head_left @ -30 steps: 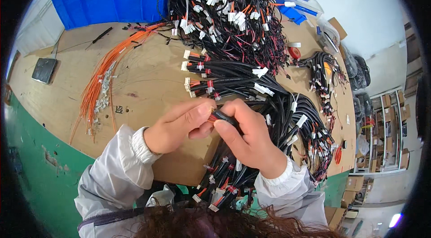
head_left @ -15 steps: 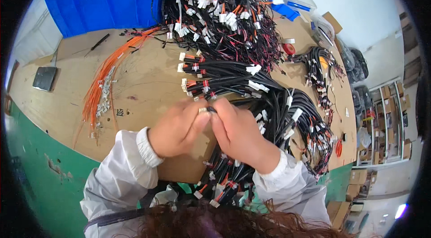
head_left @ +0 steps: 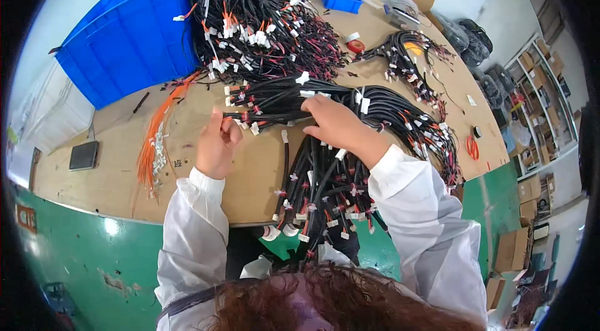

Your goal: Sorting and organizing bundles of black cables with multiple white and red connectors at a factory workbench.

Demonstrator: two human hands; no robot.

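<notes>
A bundle of black cables (head_left: 275, 90) lies across the table, its left ends carrying white connectors and orange wires. My left hand (head_left: 216, 147) is at the lower left end of this bundle, fingers curled around the end of one black cable; its connector is hidden by the fingers. Over the middle of the bundle, my right hand (head_left: 340, 123) closes fingers and thumb about the black cables, beside white tags. Below it, a second bundle of black cables (head_left: 325, 181) hangs over the table's front edge, with white connectors at its lower ends.
A large heap of black cables (head_left: 250, 25) stands beside a blue bin (head_left: 134, 44). Orange wires (head_left: 153, 143) lie at left, near a dark flat box (head_left: 84, 156). A smaller cable bunch (head_left: 403, 59), a red tape roll (head_left: 355, 46) and a blue tray (head_left: 337, 1) are at far right.
My hands were together in front of the bundle; now they are apart, the left at the cable ends and the right over the bundle's middle. The view has shifted too.
</notes>
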